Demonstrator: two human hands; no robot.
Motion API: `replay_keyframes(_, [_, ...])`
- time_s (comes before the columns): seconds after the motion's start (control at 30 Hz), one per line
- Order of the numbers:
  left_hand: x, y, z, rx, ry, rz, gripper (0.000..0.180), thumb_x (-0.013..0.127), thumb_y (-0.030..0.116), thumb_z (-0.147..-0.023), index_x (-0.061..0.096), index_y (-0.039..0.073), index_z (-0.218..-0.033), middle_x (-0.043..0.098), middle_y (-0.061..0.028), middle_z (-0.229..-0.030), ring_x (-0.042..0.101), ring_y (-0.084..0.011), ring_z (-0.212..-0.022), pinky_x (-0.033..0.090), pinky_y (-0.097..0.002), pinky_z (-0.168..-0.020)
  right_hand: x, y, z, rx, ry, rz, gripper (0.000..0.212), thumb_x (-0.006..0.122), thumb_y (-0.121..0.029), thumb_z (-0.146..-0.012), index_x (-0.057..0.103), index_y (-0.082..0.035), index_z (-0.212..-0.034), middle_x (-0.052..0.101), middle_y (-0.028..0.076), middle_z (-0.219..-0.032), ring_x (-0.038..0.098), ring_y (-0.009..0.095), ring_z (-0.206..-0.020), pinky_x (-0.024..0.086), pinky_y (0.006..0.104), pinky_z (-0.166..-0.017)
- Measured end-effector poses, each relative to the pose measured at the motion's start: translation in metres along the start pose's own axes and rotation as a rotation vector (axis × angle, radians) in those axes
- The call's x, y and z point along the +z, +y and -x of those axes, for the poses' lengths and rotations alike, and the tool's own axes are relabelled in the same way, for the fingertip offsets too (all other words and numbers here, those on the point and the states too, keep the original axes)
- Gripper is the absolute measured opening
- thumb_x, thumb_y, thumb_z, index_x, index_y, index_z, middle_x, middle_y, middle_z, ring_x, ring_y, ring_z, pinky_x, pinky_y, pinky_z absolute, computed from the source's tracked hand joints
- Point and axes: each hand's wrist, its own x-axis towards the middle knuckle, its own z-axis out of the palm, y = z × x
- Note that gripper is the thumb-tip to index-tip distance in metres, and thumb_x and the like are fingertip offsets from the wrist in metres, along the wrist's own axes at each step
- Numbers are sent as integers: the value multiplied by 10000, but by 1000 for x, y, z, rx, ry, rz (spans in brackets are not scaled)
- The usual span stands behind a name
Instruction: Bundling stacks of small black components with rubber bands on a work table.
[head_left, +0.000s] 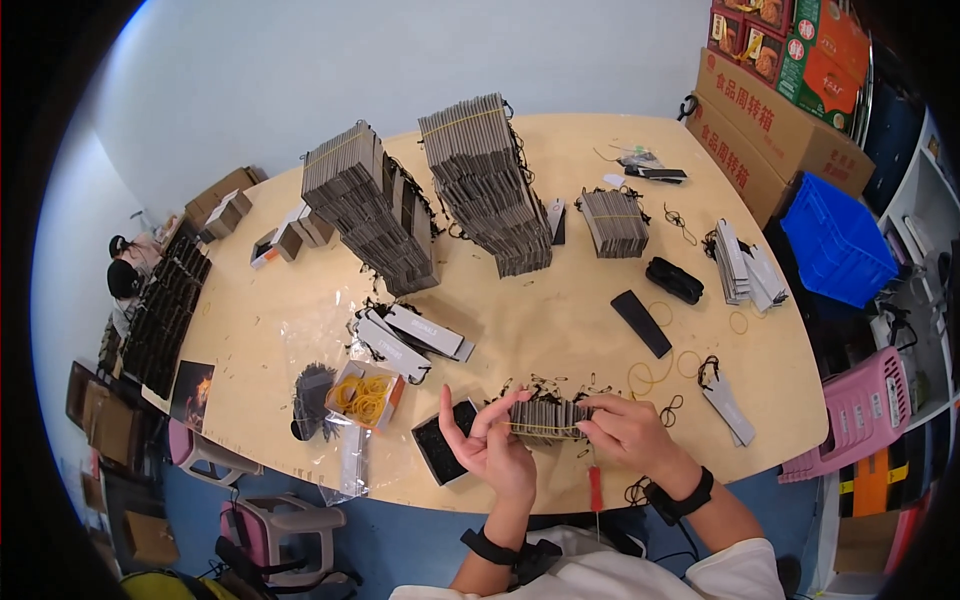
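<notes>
Right hand grasps grey tag bundle; left hand, grip unclear; apparent banding step requires yellow rubber band seated evenly.

Red characters mark brown cartons (white tags carry lettering, too).

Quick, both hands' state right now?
Left hand: at the left end of the gray tag bundle; grip can't be told.
Right hand: closed, holding the gray tag bundle's right end.
</notes>
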Motion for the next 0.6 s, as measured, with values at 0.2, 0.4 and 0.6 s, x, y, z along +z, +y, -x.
replay_keyframes(0.2, [6, 0, -3, -43, 59, 48, 741, 416, -86, -827, 125, 24, -1500, 697, -204, -978, 686, -368, -959, 539, -484, -921, 3, -1, -1, -34, 25, 45, 229, 717, -150, -840, 592, -20, -698, 667, 101, -891, 629, 222, -602, 512, 320, -519])
replay_keyframes(0.4, [3, 1, -5, -46, 28, -6, 716, 428, -109, -844, 155, 27, -1491, 670, -209, -1088, 670, -380, -1014, 523, -498, -953, 7, 3, 0, -3, 66, 28, 222, 709, -175, -855, 616, -11, -738, 656, 93, -880, 625, 238, -599, 509, 326, -523])
replay_keyframes(0.6, [-2, -3, -7, -14, -10, -85, 580, 399, -130, -847, 327, 2, -1407, 441, -205, -1388, 637, -378, -1084, 540, -465, -940, 4, 1, -2, 15, 46, -16, 202, 697, -175, -869, 638, -7, -773, 651, 96, -858, 628, 253, -608, 510, 339, -533])
